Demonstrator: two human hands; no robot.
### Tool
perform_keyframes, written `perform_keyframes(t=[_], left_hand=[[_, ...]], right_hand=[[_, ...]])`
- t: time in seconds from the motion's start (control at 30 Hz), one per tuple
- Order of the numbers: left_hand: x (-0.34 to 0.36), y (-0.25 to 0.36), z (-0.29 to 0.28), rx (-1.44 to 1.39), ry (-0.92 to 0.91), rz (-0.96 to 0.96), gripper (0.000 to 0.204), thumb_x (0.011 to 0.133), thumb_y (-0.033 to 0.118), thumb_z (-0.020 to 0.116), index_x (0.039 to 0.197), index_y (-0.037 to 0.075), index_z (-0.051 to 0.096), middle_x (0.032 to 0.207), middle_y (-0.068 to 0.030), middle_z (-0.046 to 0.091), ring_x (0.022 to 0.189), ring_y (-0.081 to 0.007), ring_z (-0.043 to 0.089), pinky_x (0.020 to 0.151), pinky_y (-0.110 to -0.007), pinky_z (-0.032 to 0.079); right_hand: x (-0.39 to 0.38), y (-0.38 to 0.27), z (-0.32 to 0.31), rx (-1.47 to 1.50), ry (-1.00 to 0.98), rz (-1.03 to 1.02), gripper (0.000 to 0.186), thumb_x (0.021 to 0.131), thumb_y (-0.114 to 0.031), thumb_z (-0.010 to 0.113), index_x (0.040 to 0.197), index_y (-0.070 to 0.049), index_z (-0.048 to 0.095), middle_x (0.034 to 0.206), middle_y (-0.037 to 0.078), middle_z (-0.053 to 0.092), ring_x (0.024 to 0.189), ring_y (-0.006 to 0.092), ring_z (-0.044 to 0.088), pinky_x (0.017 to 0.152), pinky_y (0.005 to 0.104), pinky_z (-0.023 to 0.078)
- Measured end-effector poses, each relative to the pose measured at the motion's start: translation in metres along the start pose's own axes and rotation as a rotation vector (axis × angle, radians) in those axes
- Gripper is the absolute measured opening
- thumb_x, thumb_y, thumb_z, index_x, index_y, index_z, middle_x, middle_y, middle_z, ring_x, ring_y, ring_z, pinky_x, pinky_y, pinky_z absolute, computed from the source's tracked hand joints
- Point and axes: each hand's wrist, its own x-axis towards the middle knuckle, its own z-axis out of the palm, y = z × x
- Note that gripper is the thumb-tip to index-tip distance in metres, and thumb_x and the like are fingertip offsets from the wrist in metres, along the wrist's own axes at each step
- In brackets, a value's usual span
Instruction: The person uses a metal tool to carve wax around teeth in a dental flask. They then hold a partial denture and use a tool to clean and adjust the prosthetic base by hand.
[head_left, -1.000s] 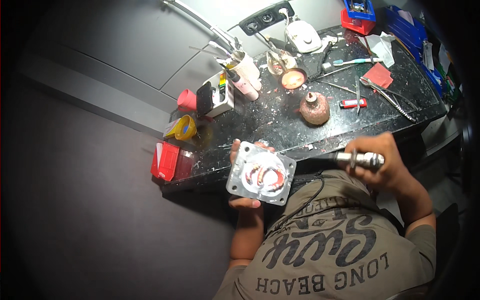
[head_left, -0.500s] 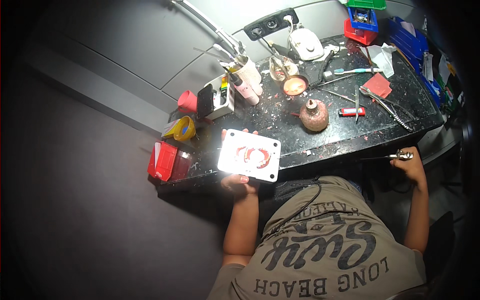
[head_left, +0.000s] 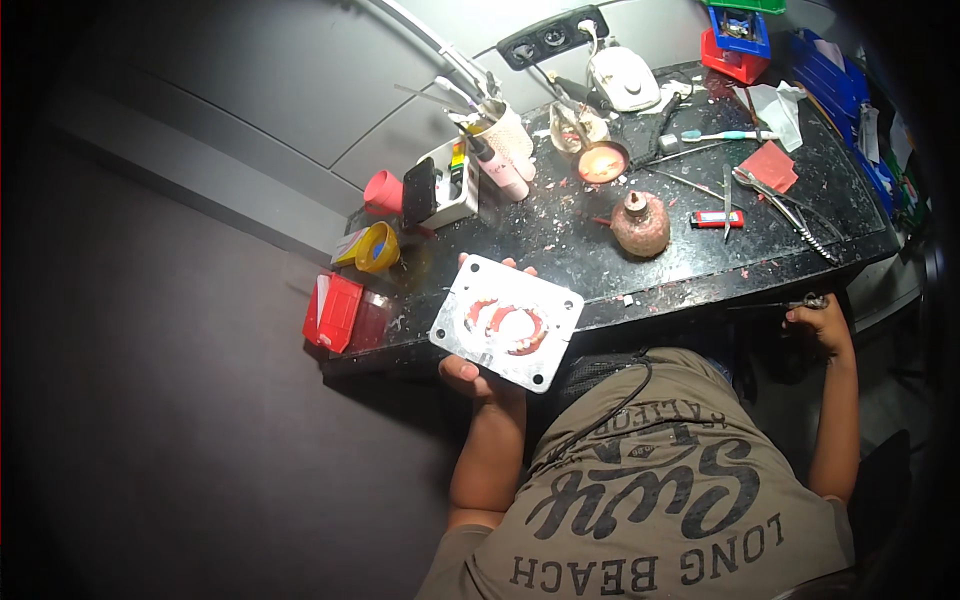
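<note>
My left hand (head_left: 472, 374) grips metal plate (head_left: 553, 343), face up, over front edge of counter (head_left: 700, 262), nearer left front corner. 2 red curved shapes (head_left: 536, 326) sit in plate's white middle. My right hand (head_left: 827, 322) wraps round shiny metal tool (head_left: 808, 301), just off front edge near right front corner; tool's far end too dark to tell. Step in hand, I think: I hold plate up to look, tool out to side. Next move calls for steady left grip, and gentle tip if tool goes near shapes.
</note>
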Motion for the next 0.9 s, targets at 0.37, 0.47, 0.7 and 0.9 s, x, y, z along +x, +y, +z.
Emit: perform_keyframes(t=[0.37, 0.47, 0.7, 0.9], left_hand=[[0.004, 0.008, 0.043, -0.047, -0.301, 0.006, 0.141, 0.046, 0.025, 0.091, 0.168, 0.031, 0.020, 0.161, -0.0172, 0.035, 0.148, -0.0449, 0.039, 0.116, -0.084, 0.027], [0.003, 0.007, 0.050, -0.190, -0.314, -0.026, 0.145, 0.047, 0.022, 0.093, 0.169, 0.034, 0.015, 0.162, -0.0192, 0.032, 0.150, -0.0454, 0.035, 0.115, -0.085, 0.027], [0.004, 0.008, 0.050, -0.351, -0.350, -0.169, 0.138, 0.053, 0.014, 0.098, 0.167, 0.027, 0.022, 0.153, -0.0134, 0.030, 0.147, -0.0373, 0.031, 0.114, -0.084, 0.032], [0.005, 0.007, 0.047, -0.399, -0.363, -0.190, 0.136, 0.052, 0.018, 0.097, 0.167, 0.025, 0.025, 0.157, -0.0156, 0.030, 0.149, -0.0394, 0.030, 0.116, -0.082, 0.029]], right_hand=[[0.000, 0.030, -0.041, 0.208, 0.139, -0.009, 0.014, 0.089, -0.015, 0.075, 0.083, -0.008, 0.065, 0.067, -0.001, 0.061, 0.048, 0.0067, 0.051, 0.043, 0.0234, 0.041], [0.006, 0.034, -0.027, 0.208, 0.362, -0.113, 0.015, 0.094, -0.016, 0.075, 0.085, -0.009, 0.064, 0.069, -0.005, 0.056, 0.054, 0.0049, 0.052, 0.049, 0.0226, 0.041], [0.028, 0.090, -0.048, -0.166, 0.445, -0.213, 0.027, 0.098, -0.020, 0.077, 0.087, -0.010, 0.054, 0.080, -0.008, 0.047, 0.070, 0.0046, 0.042, 0.059, 0.0263, 0.036], [0.033, 0.116, -0.059, -0.397, 0.535, -0.163, 0.022, 0.094, -0.012, 0.070, 0.086, -0.007, 0.050, 0.077, -0.004, 0.045, 0.070, 0.0059, 0.043, 0.058, 0.0291, 0.037]])
